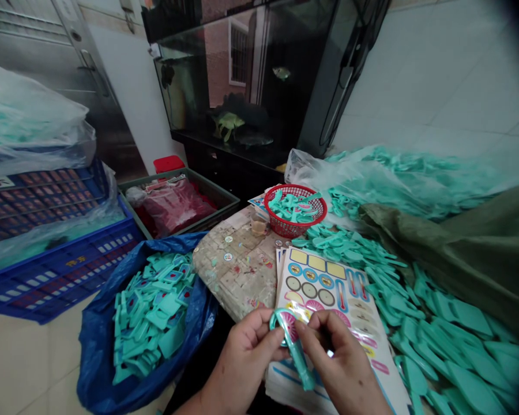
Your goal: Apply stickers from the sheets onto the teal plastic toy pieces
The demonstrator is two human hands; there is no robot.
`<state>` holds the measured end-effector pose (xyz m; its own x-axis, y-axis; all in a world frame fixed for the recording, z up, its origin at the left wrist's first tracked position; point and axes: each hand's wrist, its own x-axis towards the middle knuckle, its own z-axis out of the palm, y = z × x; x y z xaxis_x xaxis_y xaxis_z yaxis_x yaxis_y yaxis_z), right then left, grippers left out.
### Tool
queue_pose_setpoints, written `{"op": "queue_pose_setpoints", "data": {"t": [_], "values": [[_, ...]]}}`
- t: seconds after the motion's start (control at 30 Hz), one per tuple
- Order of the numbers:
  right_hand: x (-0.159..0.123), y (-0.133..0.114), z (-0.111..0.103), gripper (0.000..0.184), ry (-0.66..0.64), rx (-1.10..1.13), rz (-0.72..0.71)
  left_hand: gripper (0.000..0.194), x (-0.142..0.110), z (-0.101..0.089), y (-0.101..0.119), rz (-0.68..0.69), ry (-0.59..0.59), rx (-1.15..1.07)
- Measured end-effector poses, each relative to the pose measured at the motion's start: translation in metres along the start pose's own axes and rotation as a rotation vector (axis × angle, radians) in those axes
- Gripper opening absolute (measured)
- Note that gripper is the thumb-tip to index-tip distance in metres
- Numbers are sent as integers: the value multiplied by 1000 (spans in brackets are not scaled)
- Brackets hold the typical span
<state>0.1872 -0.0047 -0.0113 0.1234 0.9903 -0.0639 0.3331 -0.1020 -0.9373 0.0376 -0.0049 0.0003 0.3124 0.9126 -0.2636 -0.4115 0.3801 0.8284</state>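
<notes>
Between my two hands, above the sticker sheets, is a small teal plastic piece (pixel 301 366) with a rounded loop head and a straight handle. A pink fan-patterned sticker (pixel 290 326) lies on its head. My left hand (pixel 251 353) pinches the loop from the left, thumb in front. From the right, my right hand (pixel 338 351) has its thumb and fingertips closed at the sticker's edge, against the piece. Beneath them lies a stack of sticker sheets (pixel 358 308) printed with dials, thermometers, yellow panels and pink fan shapes.
A red basket (pixel 294 227) of teal pieces stands behind the sheets on the worn table (pixel 237 282). Loose teal pieces (pixel 441 334) pile up at right. A blue bag (pixel 97 340) of teal pieces sits at left, near blue crates (pixel 69 276). A fish tank (pixel 251 75) stands behind.
</notes>
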Motion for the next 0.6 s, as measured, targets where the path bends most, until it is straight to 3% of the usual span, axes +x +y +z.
{"op": "queue_pose_setpoints", "data": {"t": [0.23,0.43,0.6], "values": [[-1,4,-4,33,-5,-183,-76,24,0,-1,-4,12,13,29],[1,5,-7,36,-5,-528,-185,24,6,-6,-14,55,152,190],[4,9,-12,37,37,-486,-180,26,6,-14,-8,92,138,252]]}}
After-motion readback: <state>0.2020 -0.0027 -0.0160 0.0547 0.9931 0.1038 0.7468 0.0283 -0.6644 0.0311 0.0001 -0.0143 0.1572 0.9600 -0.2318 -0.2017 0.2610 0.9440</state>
